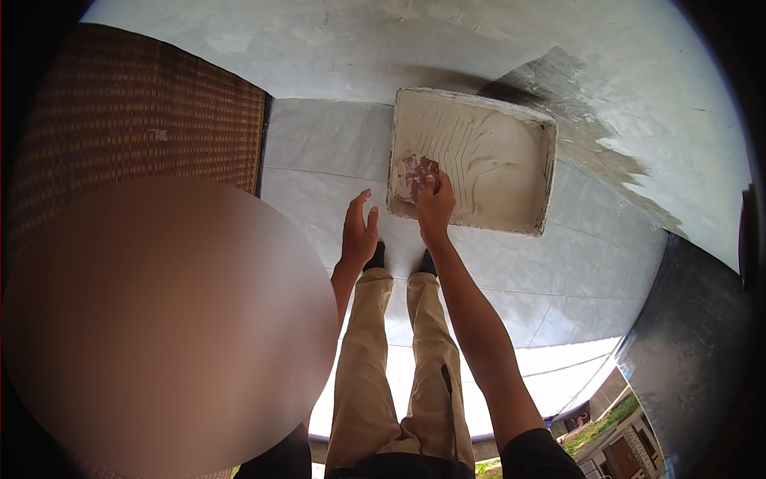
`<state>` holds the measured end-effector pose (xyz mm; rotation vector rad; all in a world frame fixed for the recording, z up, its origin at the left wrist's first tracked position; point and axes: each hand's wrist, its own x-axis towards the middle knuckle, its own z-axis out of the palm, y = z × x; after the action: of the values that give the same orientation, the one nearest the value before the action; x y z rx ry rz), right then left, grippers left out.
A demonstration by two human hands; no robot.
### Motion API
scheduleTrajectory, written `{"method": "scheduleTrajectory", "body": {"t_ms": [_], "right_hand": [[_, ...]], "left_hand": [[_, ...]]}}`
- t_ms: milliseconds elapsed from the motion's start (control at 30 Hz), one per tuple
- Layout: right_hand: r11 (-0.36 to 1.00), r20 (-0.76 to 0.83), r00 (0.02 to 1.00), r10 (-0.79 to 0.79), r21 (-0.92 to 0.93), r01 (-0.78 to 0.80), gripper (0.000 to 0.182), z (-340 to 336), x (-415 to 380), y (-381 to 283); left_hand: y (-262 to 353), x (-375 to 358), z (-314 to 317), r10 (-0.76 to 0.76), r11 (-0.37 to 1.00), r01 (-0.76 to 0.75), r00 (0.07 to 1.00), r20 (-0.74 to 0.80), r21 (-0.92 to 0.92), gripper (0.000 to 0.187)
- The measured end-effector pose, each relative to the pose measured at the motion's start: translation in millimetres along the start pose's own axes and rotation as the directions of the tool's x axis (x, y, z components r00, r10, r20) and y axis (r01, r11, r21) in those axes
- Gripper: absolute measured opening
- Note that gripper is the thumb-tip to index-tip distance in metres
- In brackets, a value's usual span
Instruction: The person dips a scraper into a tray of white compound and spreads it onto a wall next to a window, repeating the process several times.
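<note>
My right hand (436, 206) grips a reddish-brown flat scraper (418, 177) smeared with pale paste. The scraper is over the left part of a rectangular tray (548, 172), whose rim is crusted with dried paste. Cream-coloured paste (499, 168) covers the tray's inside, with thin ridged lines across its middle. My left hand (361, 230) is just left of the tray's lower left corner, holding nothing, with its fingers apart.
A wall (335, 48) with a darker grey patch (586, 120) rises beyond the tray. Brown woven matting (159, 112) stands at the left, a dark panel (686, 319) at the right. My feet are on grey flooring (319, 144). A large blurred area hides the lower left.
</note>
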<state>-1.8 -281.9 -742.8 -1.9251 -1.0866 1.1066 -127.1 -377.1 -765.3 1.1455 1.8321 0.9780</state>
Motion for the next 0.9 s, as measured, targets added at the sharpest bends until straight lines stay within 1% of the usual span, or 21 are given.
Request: {"method": "scheduleTrajectory", "body": {"t_ms": [67, 100, 167, 200, 267, 300, 367, 400, 467, 500, 567, 600, 633, 667, 767, 867, 900], "right_hand": [[0.994, -0.006, 0.999, -0.049, -0.099, 0.048, 0.029, -1, 2, 1], [0.994, -0.008, 0.999, -0.052, -0.097, 0.051, 0.029, -2, 2, 2], [0.999, 0.050, 0.998, 0.034, -0.017, -0.033, 0.028, -8, -1, -11], [0.999, 0.050, 0.998, 0.030, -0.014, -0.029, 0.028, -9, 1, -12], [0.994, 0.088, 0.995, 0.049, -0.098, -0.040, 0.028, -13, 7, -7], [0.995, 0.086, 0.995, 0.043, -0.093, -0.035, 0.028, -13, 11, -1], [0.974, 0.178, 0.959, 0.221, 0.012, -0.227, 0.028, -16, 19, 3], [0.975, 0.178, 0.960, 0.215, 0.019, -0.222, 0.028, -20, 23, 5], [0.904, 0.371, 0.867, 0.333, 0.137, -0.406, 0.029, -34, 27, -6], [0.906, 0.370, 0.871, 0.322, 0.146, -0.397, 0.029, -41, 28, -13], [0.843, 0.466, 0.795, 0.389, 0.167, -0.511, 0.030, -57, 29, -26], [0.849, 0.466, 0.803, 0.372, 0.179, -0.497, 0.030, -67, 33, -27], [0.821, 0.564, 0.761, 0.319, 0.237, -0.520, 0.031, -77, 38, -21], [0.788, 0.651, 0.716, 0.253, 0.291, -0.543, 0.031, -87, 34, -32], [0.775, 0.658, 0.745, 0.112, 0.411, -0.479, 0.033, -125, 14, -80], [0.755, 0.627, 0.779, -0.030, 0.525, -0.393, 0.033, -162, -1, -134], [0.722, 0.616, 0.784, -0.079, 0.577, -0.382, 0.034, -175, -1, -144]], "left_hand": [[1, 1, -1, -0.005, 1.000, 0.005, 1.000, 0.003, -0.010, 0.038], [2, 0, -1, -0.005, 1.000, 0.005, 1.000, 0.004, -0.017, 0.038], [3, 1, -1, -0.001, 1.000, 0.001, 1.000, 0.002, -0.024, 0.038], [4, 1, -2, 0.008, 1.000, -0.008, 1.000, -0.001, -0.004, 0.038], [6, 1, -3, 0.024, 1.000, -0.024, 1.000, -0.005, 0.017, 0.038], [7, 1, -4, 0.027, 0.999, -0.027, 1.000, -0.009, 0.019, 0.038], [12, 2, -7, 0.038, 0.999, -0.038, 0.999, -0.014, 0.024, 0.038], [15, 2, -9, 0.031, 0.999, -0.031, 0.999, -0.016, 0.030, 0.038], [20, 3, -14, 0.035, 0.999, -0.034, 0.999, -0.021, 0.039, 0.038], [23, 4, -17, 0.041, 0.998, -0.040, 0.999, -0.022, 0.038, 0.038], [34, 8, -22, 0.064, 0.997, -0.063, 0.997, -0.030, 0.037, 0.038], [42, 11, -25, 0.073, 0.997, -0.072, 0.997, -0.037, 0.034, 0.038], [53, 13, -28, 0.084, 0.996, -0.082, 0.995, -0.045, 0.031, 0.037], [67, 17, -32, 0.108, 0.994, -0.107, 0.993, -0.052, 0.030, 0.037], [119, 31, -48, 0.185, 0.983, -0.184, 0.980, -0.069, 0.025, 0.037], [181, 51, -68, 0.283, 0.959, -0.283, 0.955, -0.090, 0.013, 0.036], [203, 57, -74, 0.318, 0.948, -0.319, 0.944, -0.089, 0.002, 0.036]]}}
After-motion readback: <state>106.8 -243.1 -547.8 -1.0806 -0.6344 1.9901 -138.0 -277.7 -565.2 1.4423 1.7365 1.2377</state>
